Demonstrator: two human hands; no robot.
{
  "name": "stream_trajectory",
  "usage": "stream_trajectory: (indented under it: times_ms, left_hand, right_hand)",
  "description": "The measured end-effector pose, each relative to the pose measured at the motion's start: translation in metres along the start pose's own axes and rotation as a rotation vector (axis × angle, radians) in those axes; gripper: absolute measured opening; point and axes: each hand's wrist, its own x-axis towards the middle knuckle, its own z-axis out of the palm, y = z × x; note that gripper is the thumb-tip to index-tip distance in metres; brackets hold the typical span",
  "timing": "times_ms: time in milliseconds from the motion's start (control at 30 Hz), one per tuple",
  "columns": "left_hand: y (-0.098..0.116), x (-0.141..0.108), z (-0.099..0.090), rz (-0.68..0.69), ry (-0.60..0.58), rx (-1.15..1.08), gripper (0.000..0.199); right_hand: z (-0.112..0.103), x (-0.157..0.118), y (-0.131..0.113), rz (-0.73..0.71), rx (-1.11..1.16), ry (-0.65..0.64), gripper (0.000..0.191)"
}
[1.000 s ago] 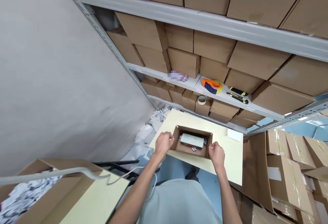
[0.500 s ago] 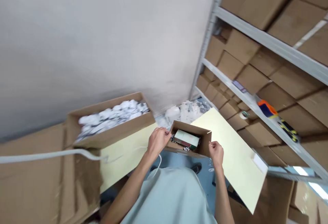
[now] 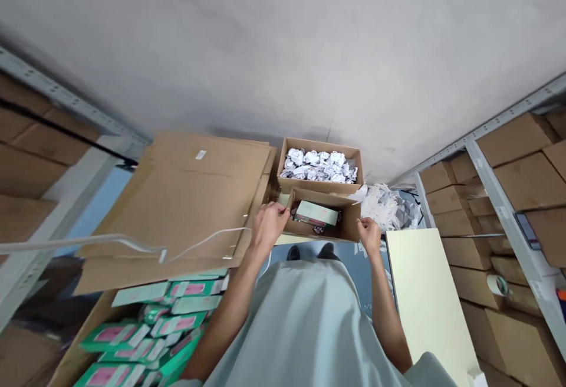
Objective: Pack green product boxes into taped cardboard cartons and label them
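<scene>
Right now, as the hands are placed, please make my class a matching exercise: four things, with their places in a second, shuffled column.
Things:
1. Left hand
2. Right hand
3. Pale green box
4. Roll of tape

Places:
A. At the right end of the small carton
B. Among cartons on the right-hand shelving
C. At the small carton's left end
D. Inside the small carton

Pairs: 1-C, 2-A, 3-D, 4-B

We held box (image 3: 352, 220) by opposite ends, left hand (image 3: 267, 226), right hand (image 3: 369, 235); carton (image 3: 317, 212) lay inside; crumpled paper (image 3: 318, 166) lay in bin (image 3: 305, 183) beyond.
</scene>
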Motion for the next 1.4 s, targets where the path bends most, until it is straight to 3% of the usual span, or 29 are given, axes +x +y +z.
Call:
stream_trajectory:
  times_ms: [200, 500, 567, 633, 733, 833, 967, 1200, 1400]
  left_hand:
    - [-0.019, 0.003, 0.000, -0.192, 0.015, -0.042, 0.031]
    - [-0.016, 0.016, 0.014, -0.315, -0.025, -0.082, 0.030]
    - [-0.012, 0.025, 0.018, -0.339, 0.015, -0.116, 0.032]
    - [-0.005, 0.040, 0.021, -0.298, 0.100, -0.141, 0.053]
    - [0.006, 0.069, 0.027, -0.101, 0.177, -0.137, 0.079]
    - [0.011, 0.091, 0.037, 0.065, 0.149, -0.122, 0.074]
    - [0.006, 0.098, 0.052, 0.120, 0.159, -0.118, 0.063]
    - [0.007, 0.093, 0.059, 0.090, 0.170, -0.105, 0.055]
    - [0.006, 0.095, 0.058, 0.094, 0.184, -0.101, 0.050]
  right_hand:
    - [0.022, 0.036, -0.030, -0.098, -0.060, -0.101, 0.033]
    - [0.017, 0.065, -0.025, -0.182, -0.107, -0.252, 0.030]
    - [0.015, 0.069, -0.025, -0.199, -0.123, -0.289, 0.029]
    - [0.010, 0.076, -0.028, -0.225, -0.125, -0.300, 0.032]
    - [-0.003, 0.095, -0.037, -0.255, -0.127, -0.249, 0.037]
    - [-0.016, 0.124, -0.052, -0.305, -0.181, -0.195, 0.034]
    - [-0.022, 0.164, -0.080, -0.393, -0.380, -0.193, 0.026]
    - [0.007, 0.211, -0.128, -0.539, -1.010, -0.347, 0.039]
    - [0.024, 0.216, -0.144, -0.614, -1.152, -0.397, 0.044]
